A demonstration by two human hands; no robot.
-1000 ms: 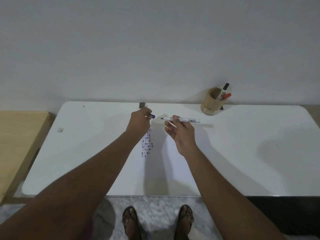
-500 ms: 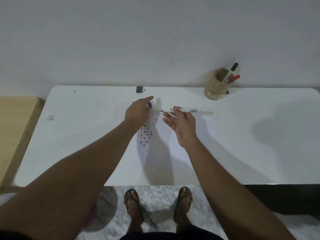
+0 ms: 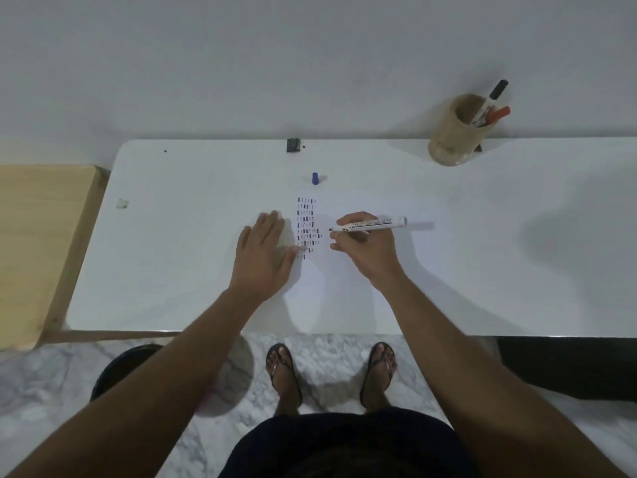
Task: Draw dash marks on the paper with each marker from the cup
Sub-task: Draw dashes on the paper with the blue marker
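My right hand [image 3: 370, 251] grips an uncapped white marker [image 3: 374, 224], its dark tip pointing left just right of a block of short dash marks [image 3: 306, 226] on the white paper [image 3: 344, 270]. My left hand [image 3: 263, 253] lies flat and empty on the paper, fingers spread, left of the dashes. A blue marker cap [image 3: 315, 178] stands on the table beyond the dashes. The tan cup [image 3: 453, 132] at the back right holds a black-capped marker [image 3: 493, 96] and a red-capped marker [image 3: 496, 115].
The white table [image 3: 172, 270] runs against a plain wall. A small dark object [image 3: 292, 145] sits at its back edge, a small scrap [image 3: 121, 203] at its left. A wooden surface [image 3: 38, 243] adjoins on the left. My sandalled feet stand on marble floor below.
My left hand set the blue cap down beyond the dashes and drew back to lie flat on the paper. My right hand brought the marker down beside the dashes. The camera tilted downward.
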